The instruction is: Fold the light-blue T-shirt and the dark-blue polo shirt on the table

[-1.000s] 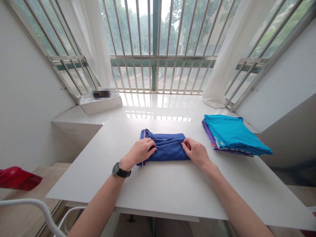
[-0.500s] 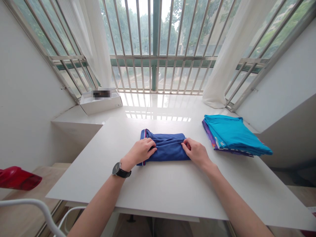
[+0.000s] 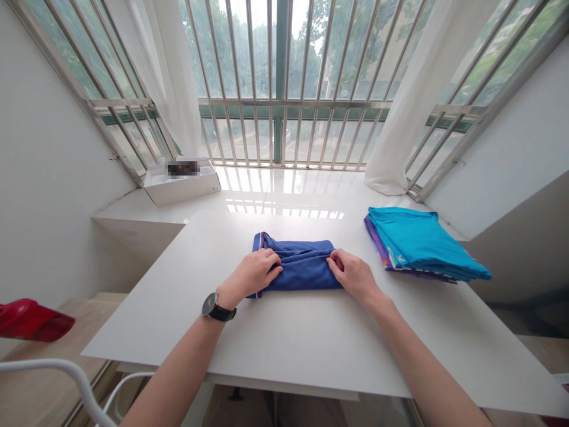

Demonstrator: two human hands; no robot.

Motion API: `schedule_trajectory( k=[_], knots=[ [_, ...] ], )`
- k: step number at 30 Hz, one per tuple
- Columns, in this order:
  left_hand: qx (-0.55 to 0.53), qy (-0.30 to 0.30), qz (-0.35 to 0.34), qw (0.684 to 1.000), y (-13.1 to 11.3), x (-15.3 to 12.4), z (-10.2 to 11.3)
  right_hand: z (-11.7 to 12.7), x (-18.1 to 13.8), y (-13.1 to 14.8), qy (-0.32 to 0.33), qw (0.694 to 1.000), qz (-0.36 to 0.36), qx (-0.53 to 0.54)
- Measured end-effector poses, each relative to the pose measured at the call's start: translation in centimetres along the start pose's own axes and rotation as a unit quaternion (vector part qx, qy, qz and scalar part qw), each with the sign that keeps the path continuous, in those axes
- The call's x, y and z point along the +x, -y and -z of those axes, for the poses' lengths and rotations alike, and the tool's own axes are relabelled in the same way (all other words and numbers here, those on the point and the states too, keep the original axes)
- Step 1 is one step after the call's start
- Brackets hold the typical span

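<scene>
A folded dark blue garment [image 3: 301, 265] with a striped edge lies in the middle of the white table [image 3: 288, 332]. My left hand [image 3: 253, 274], with a black watch on its wrist, pinches a fold at the garment's left end. At the right end my right hand [image 3: 353, 274] has its fingers curled and pinched on the cloth. Both hands rest on the garment.
A stack of folded clothes, turquoise on top [image 3: 420, 243], sits at the table's right. A white box [image 3: 182, 184] stands on the glossy windowsill by the barred window. A red object [image 3: 31, 320] lies low at left, and a white chair frame [image 3: 80, 385] is near me.
</scene>
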State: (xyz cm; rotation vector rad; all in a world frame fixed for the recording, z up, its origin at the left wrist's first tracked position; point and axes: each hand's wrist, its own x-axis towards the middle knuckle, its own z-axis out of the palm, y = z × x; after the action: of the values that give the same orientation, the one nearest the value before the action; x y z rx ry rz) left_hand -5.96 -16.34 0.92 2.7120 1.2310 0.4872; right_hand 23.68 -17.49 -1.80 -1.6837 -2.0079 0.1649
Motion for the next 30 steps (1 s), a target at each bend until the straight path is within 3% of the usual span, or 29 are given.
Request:
schedule_trajectory(
  k=[30],
  knots=[
    [0.003, 0.008, 0.005, 1.0, -0.19, -0.08, 0.0, 0.22, 0.01, 0.22, 0.014, 1.0, -0.001, -0.008]
  ],
)
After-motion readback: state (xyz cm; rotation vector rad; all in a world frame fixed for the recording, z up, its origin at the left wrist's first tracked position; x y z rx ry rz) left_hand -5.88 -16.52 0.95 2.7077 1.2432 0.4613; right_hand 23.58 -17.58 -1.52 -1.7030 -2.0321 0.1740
